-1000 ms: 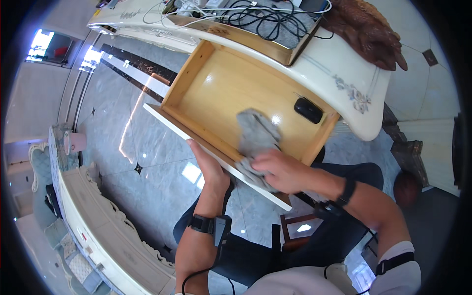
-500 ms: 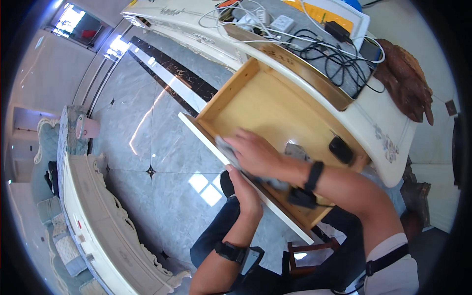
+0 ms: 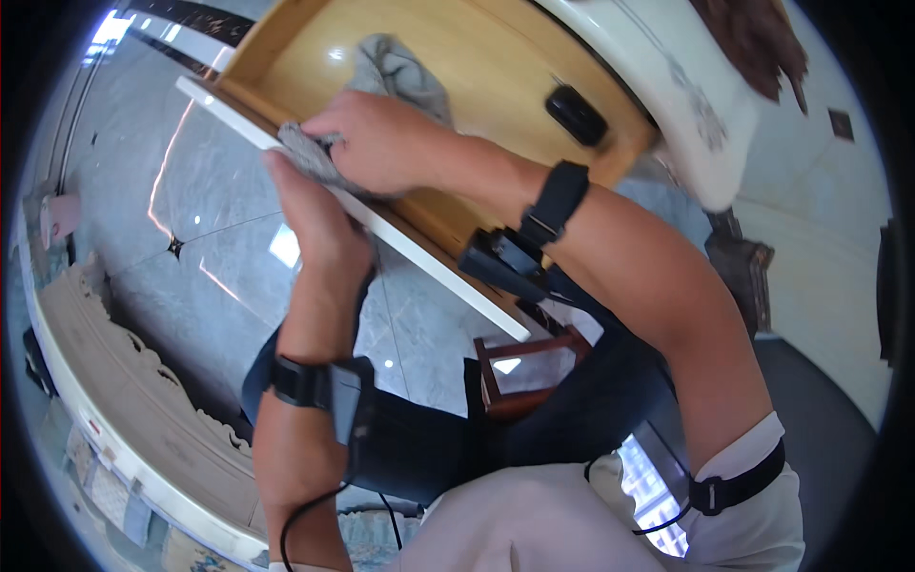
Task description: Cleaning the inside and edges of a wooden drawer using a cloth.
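A pale wooden drawer (image 3: 467, 86) with a white front board (image 3: 429, 270) stands pulled out before me. My right hand (image 3: 386, 143) is closed on a grey cloth (image 3: 310, 157), pressing it against the inside and top edge of the front board. The cloth's loose part (image 3: 400, 71) lies crumpled on the drawer bottom behind the hand. My left hand (image 3: 319, 214) holds the front board from outside, its thumb near the top edge and its other fingers mostly hidden. Farther right in the drawer rests a small black rounded object (image 3: 577, 114).
The cream table top (image 3: 658, 67) curves above the drawer, with a dark brown carving (image 3: 753, 43) on it. Below the drawer is a reddish-brown wooden stool (image 3: 524, 381). A cream carved cabinet (image 3: 162, 381) and a pink bin (image 3: 59, 217) are at left.
My view has shifted, so the drawer sits higher and farther left in it. My right hand still holds the cloth at the front board; my left hand stays on the board.
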Demonstrator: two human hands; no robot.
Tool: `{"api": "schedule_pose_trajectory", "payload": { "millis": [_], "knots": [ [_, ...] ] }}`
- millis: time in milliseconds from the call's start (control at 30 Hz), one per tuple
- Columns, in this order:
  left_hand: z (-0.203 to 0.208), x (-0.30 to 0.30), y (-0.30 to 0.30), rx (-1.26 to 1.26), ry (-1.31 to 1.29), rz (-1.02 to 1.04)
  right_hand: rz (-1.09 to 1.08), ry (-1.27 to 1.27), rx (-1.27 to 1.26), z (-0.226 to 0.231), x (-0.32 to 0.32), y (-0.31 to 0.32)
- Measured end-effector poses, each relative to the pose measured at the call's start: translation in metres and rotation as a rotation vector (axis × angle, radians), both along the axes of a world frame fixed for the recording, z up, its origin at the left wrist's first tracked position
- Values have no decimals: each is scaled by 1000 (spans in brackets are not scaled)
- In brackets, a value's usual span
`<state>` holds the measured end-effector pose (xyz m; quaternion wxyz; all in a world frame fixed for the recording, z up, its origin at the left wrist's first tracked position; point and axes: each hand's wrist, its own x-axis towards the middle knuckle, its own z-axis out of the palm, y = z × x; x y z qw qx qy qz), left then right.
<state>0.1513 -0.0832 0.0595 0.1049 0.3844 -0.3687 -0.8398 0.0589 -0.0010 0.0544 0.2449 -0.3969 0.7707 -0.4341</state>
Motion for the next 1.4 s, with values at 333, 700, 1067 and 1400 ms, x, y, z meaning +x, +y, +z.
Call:
{"api": "schedule_pose_trajectory", "payload": {
  "millis": [333,700,1067,1400],
  "knots": [
    [12,-2,2,-221,-32,-181,-92,42,-90,26,118,179],
    [100,85,83,-913,185,-715,-346,-403,-554,84,84,174],
    [131,41,75,-1150,68,-697,-594,-195,-281,56,76,206],
    [126,45,106,-1368,21,-848,-558,-1018,-598,64,88,197]
  ]
}}
